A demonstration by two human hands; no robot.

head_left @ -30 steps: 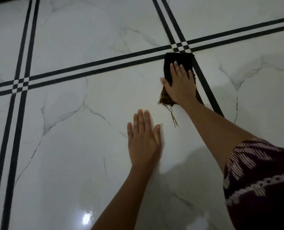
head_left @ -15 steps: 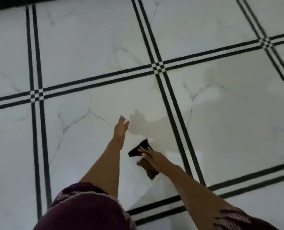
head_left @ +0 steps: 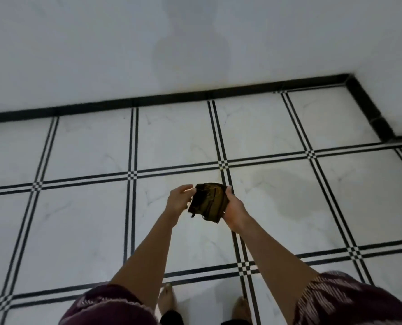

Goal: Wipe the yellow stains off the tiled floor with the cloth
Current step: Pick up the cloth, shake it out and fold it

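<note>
A dark cloth [head_left: 208, 201], black with yellow-brown smears, is bunched up in mid-air at waist height over the white tiled floor [head_left: 78, 226]. My right hand [head_left: 234, 212] grips its right side from below. My left hand [head_left: 177, 200] pinches its upper left edge with the fingertips. A faint darker damp patch [head_left: 286, 191] shows on the tile to the right of the hands. I see no distinct yellow stain on the floor from this height.
A white wall [head_left: 195, 43] with a black skirting [head_left: 171, 99] runs across the back, and a corner lies at the right. Black double grout lines cross the floor. My bare feet [head_left: 168, 299] stand at the bottom edge.
I have risen from the floor to standing. The cloth has come up off the tile, and my left hand, flat on the floor a second ago, now holds the cloth too.
</note>
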